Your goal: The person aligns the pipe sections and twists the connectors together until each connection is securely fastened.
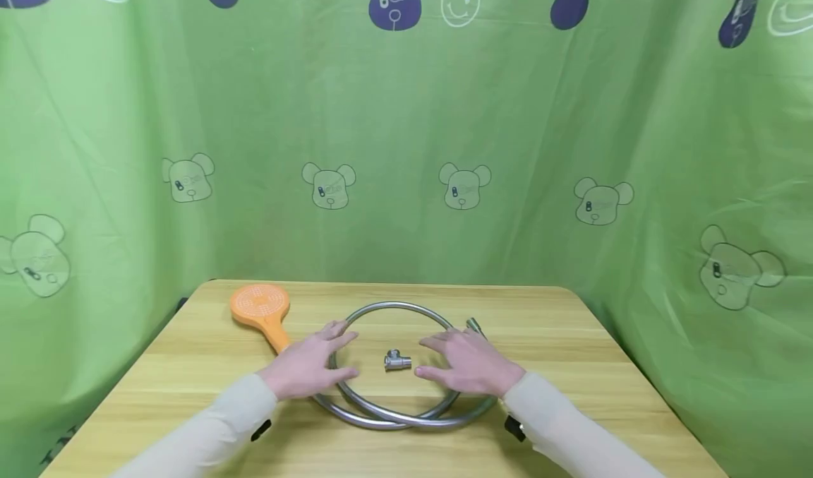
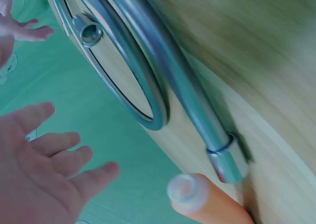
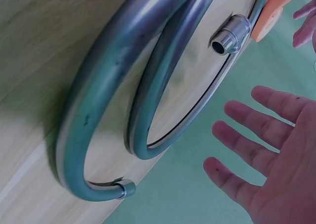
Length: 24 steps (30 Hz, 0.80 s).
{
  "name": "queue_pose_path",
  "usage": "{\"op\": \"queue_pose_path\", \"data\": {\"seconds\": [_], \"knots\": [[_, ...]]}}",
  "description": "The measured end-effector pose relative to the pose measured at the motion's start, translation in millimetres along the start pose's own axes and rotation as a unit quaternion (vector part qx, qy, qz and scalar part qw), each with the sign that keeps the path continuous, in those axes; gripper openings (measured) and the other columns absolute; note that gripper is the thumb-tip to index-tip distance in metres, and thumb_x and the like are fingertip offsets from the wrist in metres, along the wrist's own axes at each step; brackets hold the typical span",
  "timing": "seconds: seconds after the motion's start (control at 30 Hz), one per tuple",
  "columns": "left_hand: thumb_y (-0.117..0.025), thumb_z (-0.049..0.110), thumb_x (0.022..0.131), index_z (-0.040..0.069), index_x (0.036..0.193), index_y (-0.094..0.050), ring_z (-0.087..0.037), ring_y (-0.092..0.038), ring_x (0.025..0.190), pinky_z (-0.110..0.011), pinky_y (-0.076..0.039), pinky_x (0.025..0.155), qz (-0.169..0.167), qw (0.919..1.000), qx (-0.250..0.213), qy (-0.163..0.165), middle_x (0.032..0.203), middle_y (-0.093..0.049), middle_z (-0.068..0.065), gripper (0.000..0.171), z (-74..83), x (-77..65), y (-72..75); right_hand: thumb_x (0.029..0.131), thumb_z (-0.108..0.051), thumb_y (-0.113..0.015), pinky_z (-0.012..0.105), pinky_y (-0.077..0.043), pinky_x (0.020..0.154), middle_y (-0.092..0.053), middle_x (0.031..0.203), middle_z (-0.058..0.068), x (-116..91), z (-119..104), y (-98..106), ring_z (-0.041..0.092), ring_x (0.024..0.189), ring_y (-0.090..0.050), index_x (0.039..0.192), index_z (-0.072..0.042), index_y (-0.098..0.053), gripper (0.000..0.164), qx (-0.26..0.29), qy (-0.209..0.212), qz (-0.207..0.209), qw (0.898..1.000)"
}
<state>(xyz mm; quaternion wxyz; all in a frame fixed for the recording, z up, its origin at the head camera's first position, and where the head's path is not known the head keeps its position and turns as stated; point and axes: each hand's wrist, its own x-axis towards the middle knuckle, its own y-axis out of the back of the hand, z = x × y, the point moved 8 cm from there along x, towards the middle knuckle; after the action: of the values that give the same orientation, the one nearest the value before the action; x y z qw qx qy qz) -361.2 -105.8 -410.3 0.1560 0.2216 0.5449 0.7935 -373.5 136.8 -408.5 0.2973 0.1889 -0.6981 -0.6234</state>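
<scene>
A coiled metal shower hose (image 1: pixel 394 419) lies on the wooden table, its end fitting (image 2: pixel 228 159) beside the handle of an orange shower head (image 1: pixel 260 303). Inside the loop sits a small chrome tee connector (image 1: pixel 397 361). My left hand (image 1: pixel 306 365) is spread over the loop's left side, near the shower head's handle, with nothing in it. Over the right side of the loop, my right hand (image 1: pixel 473 361) has its fingers extended and is likewise without any object. The other hose end (image 1: pixel 475 327) shows just beyond the right hand. In both wrist views the fingers are apart from the hose.
The table (image 1: pixel 610 393) has light wood grain and rounded far corners. A green curtain (image 1: pixel 394 238) with bear prints hangs behind it and along both sides. Dark wrist straps (image 1: pixel 514 428) show at the sleeves.
</scene>
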Motion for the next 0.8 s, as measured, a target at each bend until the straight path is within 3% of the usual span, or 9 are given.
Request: {"op": "queue_pose_path", "data": {"seconds": [0.2, 0.3, 0.57, 0.8], "knots": [[-0.066, 0.040, 0.094, 0.009, 0.134, -0.063, -0.034, -0.059, 0.127, -0.050, -0.045, 0.110, 0.079, 0.9950, -0.031, 0.053, 0.139, -0.062, -0.013, 0.051, -15.9, -5.6, 19.5, 0.096, -0.071, -0.041, 0.055, -0.047, 0.105, -0.062, 0.139, 0.012, 5, -6, -1, 0.034, 0.127, -0.058, 0.139, -0.014, -0.060, 0.074, 0.006, 0.008, -0.001, 1.000], [-0.068, 0.032, 0.094, 0.007, 0.125, -0.068, -0.032, -0.066, 0.117, -0.049, -0.051, 0.103, 0.116, 0.9901, -0.030, 0.074, 0.128, -0.069, -0.012, 0.040, -27.1, -9.3, 29.7, 0.096, -0.069, -0.044, 0.054, -0.047, 0.106, -0.061, 0.140, 0.012, 7, -7, -3, 0.033, 0.128, -0.058, 0.139, -0.015, -0.060, 0.071, 0.008, 0.010, -0.003, 1.000], [-0.063, 0.032, 0.093, 0.009, 0.116, -0.072, -0.031, -0.071, 0.095, -0.050, -0.056, 0.078, 0.163, 0.9729, -0.006, 0.164, 0.112, -0.074, -0.011, 0.034, -68.7, -24.3, 56.0, 0.096, -0.067, -0.046, 0.052, -0.049, 0.104, -0.062, 0.140, 0.010, 11, -10, -4, 0.032, 0.127, -0.059, 0.139, -0.016, -0.060, 0.068, 0.007, 0.008, -0.005, 1.000], [-0.064, 0.030, 0.090, 0.007, 0.114, -0.070, -0.021, -0.062, 0.072, -0.036, -0.047, 0.059, 0.164, 0.9623, -0.008, 0.216, 0.093, -0.072, -0.008, 0.034, -100.1, -33.4, 58.8, 0.096, -0.069, -0.044, 0.053, -0.049, 0.103, -0.061, 0.141, 0.009, 12, -13, -7, 0.032, 0.127, -0.059, 0.139, -0.017, -0.060, 0.069, 0.006, 0.002, -0.012, 1.000]]}}
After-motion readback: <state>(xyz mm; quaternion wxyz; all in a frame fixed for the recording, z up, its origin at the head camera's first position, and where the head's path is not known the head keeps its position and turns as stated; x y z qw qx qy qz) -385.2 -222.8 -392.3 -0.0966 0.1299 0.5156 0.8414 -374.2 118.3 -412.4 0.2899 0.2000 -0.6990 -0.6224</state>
